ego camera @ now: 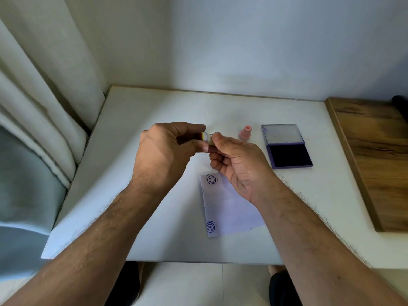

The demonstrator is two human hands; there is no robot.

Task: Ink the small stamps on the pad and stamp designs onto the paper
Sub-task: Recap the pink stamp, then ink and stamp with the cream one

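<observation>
Item: small stamp (204,136), being gripped above the table (114,151) in left hand (164,151) while right hand (234,164) is pinching its end, likely uncapping. Paper (229,208), already bearing two prints, is lying below; open ink pad (289,155) is waiting right, inking probably coming next.

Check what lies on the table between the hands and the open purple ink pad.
One small pink stamp stands upright there in the head view; otherwise bare white table.
</observation>
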